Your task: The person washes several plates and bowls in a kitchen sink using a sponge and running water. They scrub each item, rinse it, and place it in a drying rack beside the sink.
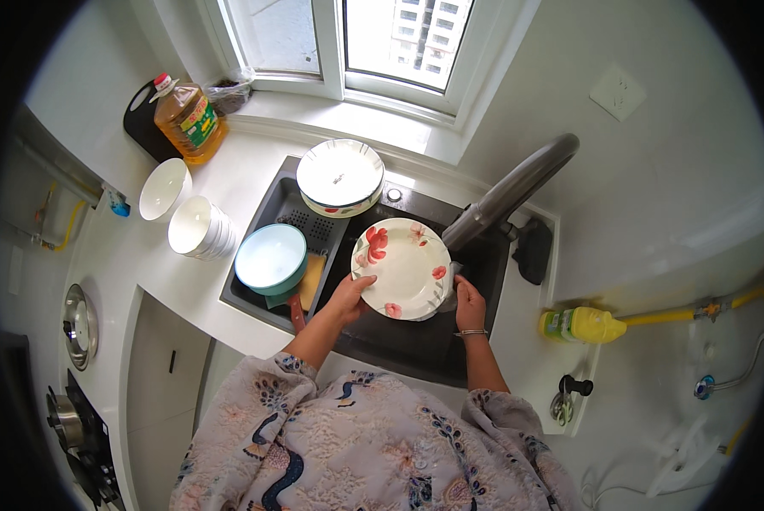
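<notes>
A white plate with red flowers (405, 271) is held over the dark sink (382, 345), its face turned up. My left hand (350, 298) grips the plate's left rim, thumb on top and the other fingers underneath. At the opposite rim, my right hand (470, 305) is closed on a pale, crumpled cloth (455, 278) pressed against the plate's edge. The right fingertips are partly hidden. Left of the plate, a light blue bowl (271, 257) sits on the sink's grey drain tray, next to a tan sponge or cloth (312, 277) and a red-brown handle (297, 313).
Stacked plates (340, 175) stand on the tray's far end. The grey faucet (514, 192) arches over the sink's right. White bowls (201, 227), an oil bottle (190, 119) and a black board (143, 123) occupy the left counter. A yellow bottle (582, 325) and scissors (562, 404) lie right.
</notes>
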Action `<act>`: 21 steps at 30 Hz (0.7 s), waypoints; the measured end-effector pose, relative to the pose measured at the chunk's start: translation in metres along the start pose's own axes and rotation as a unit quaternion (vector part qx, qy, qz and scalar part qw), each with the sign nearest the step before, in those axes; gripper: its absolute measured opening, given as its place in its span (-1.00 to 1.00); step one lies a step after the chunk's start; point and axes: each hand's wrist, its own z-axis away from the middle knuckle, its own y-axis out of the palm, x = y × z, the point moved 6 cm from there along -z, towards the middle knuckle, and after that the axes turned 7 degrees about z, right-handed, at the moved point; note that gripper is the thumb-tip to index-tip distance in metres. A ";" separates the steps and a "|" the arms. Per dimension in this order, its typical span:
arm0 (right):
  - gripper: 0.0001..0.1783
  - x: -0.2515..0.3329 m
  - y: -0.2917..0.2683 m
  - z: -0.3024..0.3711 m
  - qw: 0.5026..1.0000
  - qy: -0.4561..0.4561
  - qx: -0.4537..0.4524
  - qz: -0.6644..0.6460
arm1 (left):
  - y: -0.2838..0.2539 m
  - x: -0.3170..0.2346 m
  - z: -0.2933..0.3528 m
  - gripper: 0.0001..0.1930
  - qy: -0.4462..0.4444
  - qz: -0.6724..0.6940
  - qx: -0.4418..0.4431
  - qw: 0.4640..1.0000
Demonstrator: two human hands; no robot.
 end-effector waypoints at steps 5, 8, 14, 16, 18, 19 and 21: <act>-0.61 0.005 0.043 0.006 0.922 0.171 0.072 -0.340 | 0.010 0.015 -0.013 -0.57 -0.013 0.050 0.021 0.998; -0.62 0.012 0.040 0.002 0.897 0.216 0.093 -0.375 | 0.027 0.001 0.000 -0.55 -0.006 0.025 0.032 0.999; -0.67 -0.013 0.034 -0.013 0.913 0.172 0.046 -0.366 | 0.032 -0.004 0.001 -0.57 0.028 -0.042 0.069 0.996; -0.66 -0.020 0.040 -0.012 0.906 0.168 0.026 -0.388 | 0.023 0.003 -0.006 -0.58 0.075 -0.071 0.066 0.992; -0.66 -0.024 0.051 -0.010 0.880 0.178 0.017 -0.439 | 0.018 0.007 -0.002 -0.60 0.100 -0.126 0.048 0.986; -0.67 -0.024 0.054 -0.010 0.879 0.182 0.012 -0.441 | 0.023 0.004 0.008 -0.61 0.103 -0.168 0.032 0.980; -0.69 -0.023 0.059 -0.008 0.876 0.189 0.005 -0.443 | 0.021 0.005 0.014 -0.66 0.080 -0.224 0.018 0.971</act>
